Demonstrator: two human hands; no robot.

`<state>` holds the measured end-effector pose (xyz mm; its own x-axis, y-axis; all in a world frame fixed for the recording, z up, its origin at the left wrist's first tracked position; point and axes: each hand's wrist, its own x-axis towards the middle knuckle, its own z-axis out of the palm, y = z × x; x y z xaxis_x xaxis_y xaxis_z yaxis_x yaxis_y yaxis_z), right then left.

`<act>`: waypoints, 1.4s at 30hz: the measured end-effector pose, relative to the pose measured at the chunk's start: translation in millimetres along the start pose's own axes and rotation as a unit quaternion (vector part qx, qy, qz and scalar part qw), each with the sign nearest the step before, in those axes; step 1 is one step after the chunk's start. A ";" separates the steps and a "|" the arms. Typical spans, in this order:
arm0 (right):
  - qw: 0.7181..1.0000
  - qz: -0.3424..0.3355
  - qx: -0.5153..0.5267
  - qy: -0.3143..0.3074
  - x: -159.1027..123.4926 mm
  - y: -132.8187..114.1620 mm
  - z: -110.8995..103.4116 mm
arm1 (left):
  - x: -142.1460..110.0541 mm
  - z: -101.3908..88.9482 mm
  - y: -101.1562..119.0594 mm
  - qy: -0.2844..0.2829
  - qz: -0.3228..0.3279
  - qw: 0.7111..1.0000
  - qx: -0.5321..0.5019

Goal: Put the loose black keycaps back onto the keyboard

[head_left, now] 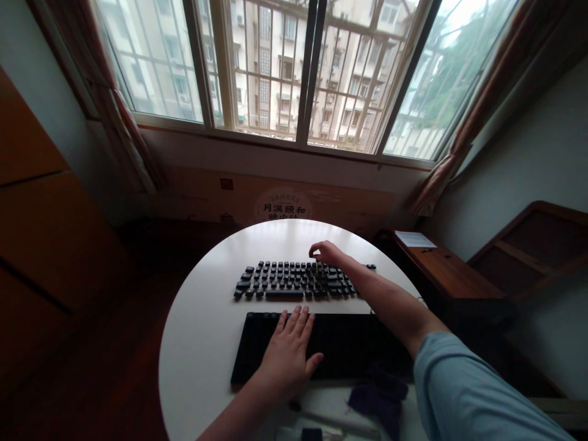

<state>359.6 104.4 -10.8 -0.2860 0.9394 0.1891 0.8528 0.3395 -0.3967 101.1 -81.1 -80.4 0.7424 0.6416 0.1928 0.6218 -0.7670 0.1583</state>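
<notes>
Daylight enters through the window [264, 73] — palest at the upper right, where the sky washes out — and leaves the room dim. The white table [197, 349] carries a soft sheen at its far edge and looks greyer toward its near edge. Faint highlights pick out the keycaps [285, 295], but the black keyboard [349, 343] loses its detail in darkness. Deep shadow covers the floor [105, 367]. Wide-angle distortion slants the 2 curtains [113, 116]; the purple cloth [379, 401] at the near edge looks soft and murky.
</notes>
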 end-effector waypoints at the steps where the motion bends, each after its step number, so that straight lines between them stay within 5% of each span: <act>1: 1.000 -0.002 0.013 0.014 -4.9 -4.7 -4.9 | 0.0 -0.5 0.3 0.002 -0.001 1.000 -0.001; 5: 0.991 -0.025 0.120 0.055 -47.3 -25.3 -19.3 | -1.0 -0.5 1.7 0.020 -0.015 1.000 -0.001; 9: 0.947 -0.033 0.317 0.028 -114.1 -46.0 -10.1 | -0.2 3.0 2.1 0.033 -0.048 0.998 0.002; 14: 0.974 0.001 0.225 -0.002 -165.3 -67.2 17.1 | 1.0 7.8 1.2 0.044 -0.048 0.998 0.008; 32: 0.999 0.037 0.020 0.011 -167.5 -92.4 29.9 | 5.4 -9.9 8.4 0.083 0.010 0.996 -0.028; 42: 0.990 0.041 0.128 0.030 -168.2 -90.9 28.7 | 8.3 -6.6 1.0 0.114 -0.052 0.987 -0.104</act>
<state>317.7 -83.1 -32.4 -0.1876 0.9624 0.1963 0.7306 0.2703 -0.6270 106.3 -76.6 -72.3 0.5869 0.7181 0.3740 0.6099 -0.6959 0.3791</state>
